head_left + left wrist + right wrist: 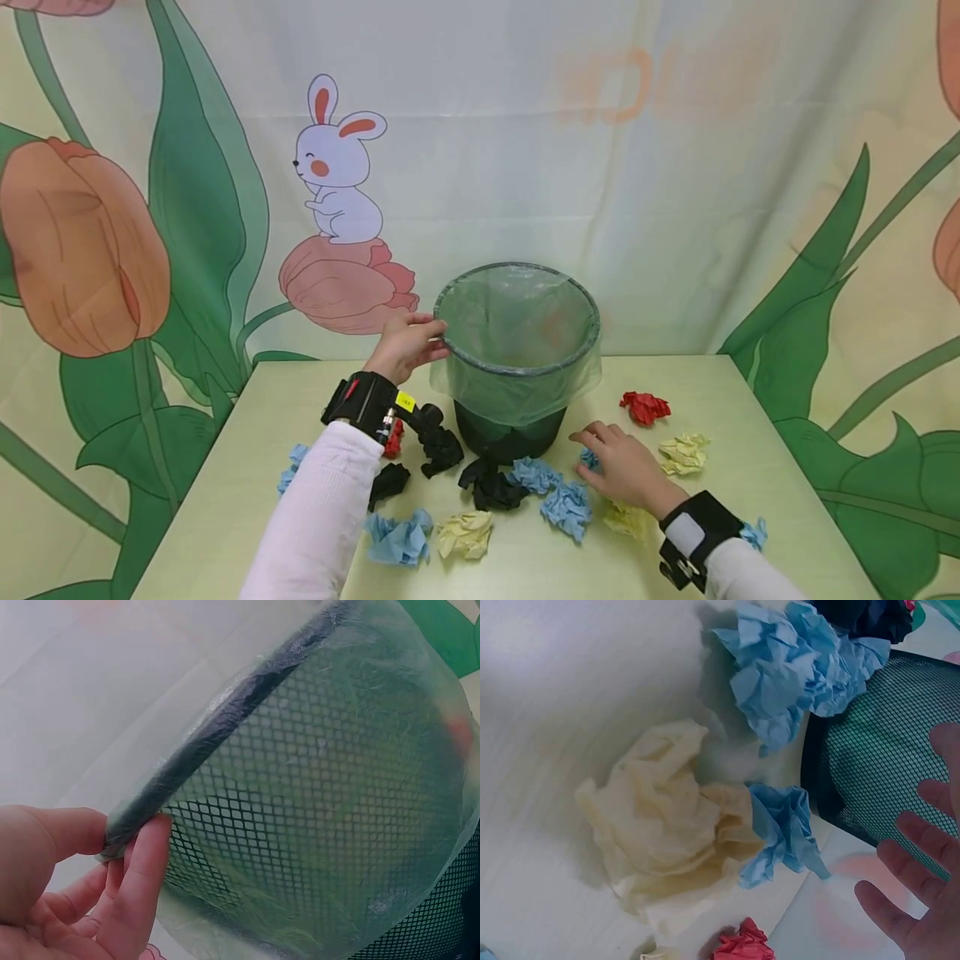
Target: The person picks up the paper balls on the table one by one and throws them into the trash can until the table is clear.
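Observation:
A black mesh wastebasket (510,433), lined with a thin clear plastic bag (517,396) folded over its rim, stands at the back of the table. My left hand (408,346) pinches the basket's left rim between thumb and fingers; the left wrist view shows the bag-covered rim (217,724) in that pinch. My right hand (622,467) hovers over the table right of the basket, fingers spread, holding nothing. Below it are a blue crumpled paper ball (784,832) and a yellow crumpled paper ball (667,825), side by side in the right wrist view.
Crumpled paper balls lie around the basket: black paper (491,483), blue paper (566,508), another yellow ball (465,533) in front, a red ball (645,408) at right. More lie by the left forearm. A printed curtain (480,167) hangs behind the table (300,400).

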Demonstrator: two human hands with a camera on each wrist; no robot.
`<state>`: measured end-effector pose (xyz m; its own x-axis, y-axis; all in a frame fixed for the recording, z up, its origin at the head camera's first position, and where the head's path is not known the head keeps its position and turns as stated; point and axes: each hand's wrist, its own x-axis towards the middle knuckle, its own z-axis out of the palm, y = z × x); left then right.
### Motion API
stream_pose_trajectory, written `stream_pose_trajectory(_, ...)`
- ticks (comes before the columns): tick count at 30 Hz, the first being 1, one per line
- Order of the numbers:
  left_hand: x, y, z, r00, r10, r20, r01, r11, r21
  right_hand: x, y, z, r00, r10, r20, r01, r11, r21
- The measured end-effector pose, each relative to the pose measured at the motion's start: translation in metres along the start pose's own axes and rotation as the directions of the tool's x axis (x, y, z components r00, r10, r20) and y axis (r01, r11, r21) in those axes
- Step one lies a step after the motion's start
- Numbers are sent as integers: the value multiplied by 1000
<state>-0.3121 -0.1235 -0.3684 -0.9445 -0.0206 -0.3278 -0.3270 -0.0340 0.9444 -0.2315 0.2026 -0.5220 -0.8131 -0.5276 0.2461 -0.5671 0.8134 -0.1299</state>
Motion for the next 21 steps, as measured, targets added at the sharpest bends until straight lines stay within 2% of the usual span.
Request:
stream_pose_trajectory(11, -1, 1, 2, 1000, 12, 7, -12, 1000, -11, -17, -8, 13, 995, -94, 26, 93, 995, 44)
stream_pose_trajectory(21, -1, -1, 1, 1000, 12, 3, -12, 1000, -6, -28, -20, 39, 984, -174, 39, 172, 983, 58)
